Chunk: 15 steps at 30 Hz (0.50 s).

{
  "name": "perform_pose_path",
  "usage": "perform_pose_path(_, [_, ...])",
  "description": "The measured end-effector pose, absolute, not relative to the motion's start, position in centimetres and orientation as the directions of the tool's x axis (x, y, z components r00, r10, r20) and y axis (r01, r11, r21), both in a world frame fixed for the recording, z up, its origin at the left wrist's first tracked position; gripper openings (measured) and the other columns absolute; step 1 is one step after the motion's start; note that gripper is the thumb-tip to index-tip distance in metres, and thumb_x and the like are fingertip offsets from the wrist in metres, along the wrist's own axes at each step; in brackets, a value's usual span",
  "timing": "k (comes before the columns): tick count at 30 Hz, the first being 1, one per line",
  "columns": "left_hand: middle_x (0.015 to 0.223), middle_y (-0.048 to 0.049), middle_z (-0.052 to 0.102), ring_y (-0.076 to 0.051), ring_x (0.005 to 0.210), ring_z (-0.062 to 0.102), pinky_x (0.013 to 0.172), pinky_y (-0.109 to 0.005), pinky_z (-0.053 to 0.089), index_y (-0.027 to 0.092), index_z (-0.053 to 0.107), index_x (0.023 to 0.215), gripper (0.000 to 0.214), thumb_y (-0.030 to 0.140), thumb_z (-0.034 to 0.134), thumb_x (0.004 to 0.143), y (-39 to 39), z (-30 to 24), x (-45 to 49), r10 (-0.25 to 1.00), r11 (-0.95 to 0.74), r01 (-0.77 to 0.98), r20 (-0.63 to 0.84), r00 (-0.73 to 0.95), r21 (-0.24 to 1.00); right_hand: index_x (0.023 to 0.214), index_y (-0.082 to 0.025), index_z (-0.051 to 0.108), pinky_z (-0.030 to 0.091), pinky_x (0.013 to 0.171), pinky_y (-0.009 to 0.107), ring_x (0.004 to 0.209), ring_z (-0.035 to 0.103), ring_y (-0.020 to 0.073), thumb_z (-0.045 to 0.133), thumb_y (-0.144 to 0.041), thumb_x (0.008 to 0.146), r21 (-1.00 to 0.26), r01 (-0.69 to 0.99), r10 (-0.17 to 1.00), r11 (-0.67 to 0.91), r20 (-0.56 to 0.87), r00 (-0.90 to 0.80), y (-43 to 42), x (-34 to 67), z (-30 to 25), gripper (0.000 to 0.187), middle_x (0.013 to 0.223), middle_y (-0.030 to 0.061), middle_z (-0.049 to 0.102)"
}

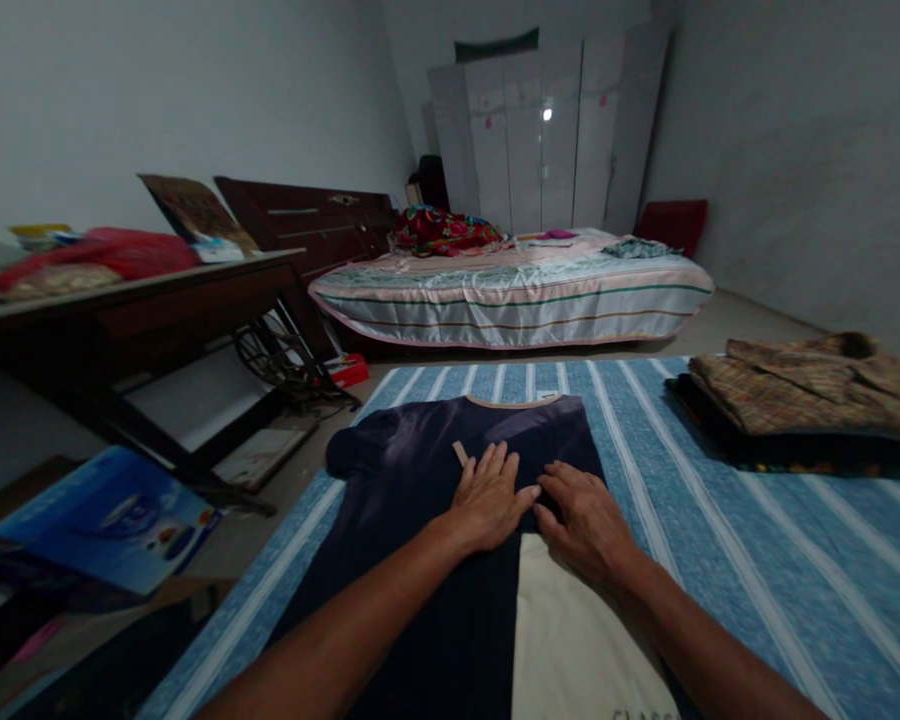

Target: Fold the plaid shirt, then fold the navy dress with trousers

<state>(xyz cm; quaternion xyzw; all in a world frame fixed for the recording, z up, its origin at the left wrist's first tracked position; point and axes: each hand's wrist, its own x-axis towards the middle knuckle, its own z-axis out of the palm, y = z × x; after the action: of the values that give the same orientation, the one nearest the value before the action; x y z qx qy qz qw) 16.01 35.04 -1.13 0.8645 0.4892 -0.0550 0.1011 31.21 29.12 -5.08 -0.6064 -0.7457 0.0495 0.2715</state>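
A navy T-shirt with a tan-edged neckline lies spread on a blue striped bedsheet. Its cream panel, partly lettered, shows at the lower right. One short sleeve sticks out on the left; on the right the outline runs straight, with no sleeve showing. My left hand rests flat on the chest, fingers stretched out, just beside a small tan tab. Close by, my right hand touches the cloth above the cream panel, its fingers slightly bent and the thumb apart. My forearms cover part of the shirt.
Folded clothes, a brown checked garment on top, are stacked at the right. Beyond lies another bed before a wardrobe. A treadle sewing table stands left, with a blue box on the floor side below it.
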Motion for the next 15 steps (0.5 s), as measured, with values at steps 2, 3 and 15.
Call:
perform_pose_path(2, [0.153,-0.0131,0.01,-0.024,0.141,0.003,0.112,-0.046,0.008,0.01,0.022,0.144,0.071,0.056,0.016,0.09,34.5,-1.5,15.9,0.828,-0.499,0.855,-0.215,0.518,0.141,0.111,-0.015,0.062,0.035,0.097,0.039,0.119,0.047,0.0252,0.048,-0.028,0.083,-0.409,0.873,0.928,0.266,0.355,-0.117,29.2,31.3,-5.2,0.034,0.124,0.0125,0.056])
perform_pose_path(3, [0.153,-0.0129,0.008,-0.024,0.141,0.002,0.112,-0.045,0.007,0.01,0.021,0.144,0.07,0.056,0.017,0.091,34.4,-1.7,15.8,0.829,-0.5,0.854,-0.208,0.52,0.142,0.112,-0.015,0.062,0.035,0.097,0.039,0.119,0.047,0.0253,0.048,-0.028,0.083,-0.412,0.871,0.926,0.269,0.358,-0.116,29.2,31.3,-5.2,0.035,0.124,0.0127,0.056])
perform_pose_path(15, [0.152,-0.0186,0.003,-0.031,0.14,-0.003,0.111,-0.049,0.007,0.01,0.019,0.145,0.092,0.074,0.022,0.08,36.0,-1.7,14.4,0.921,-0.356,0.93,-0.137,0.366,0.09,0.112,-0.015,0.062,0.036,0.097,0.041,0.118,0.048,0.0262,0.05,-0.032,0.083,-0.402,0.874,0.919,0.274,0.377,-0.115,29.3,31.4,-5.8,0.036,0.124,0.0131,0.057])
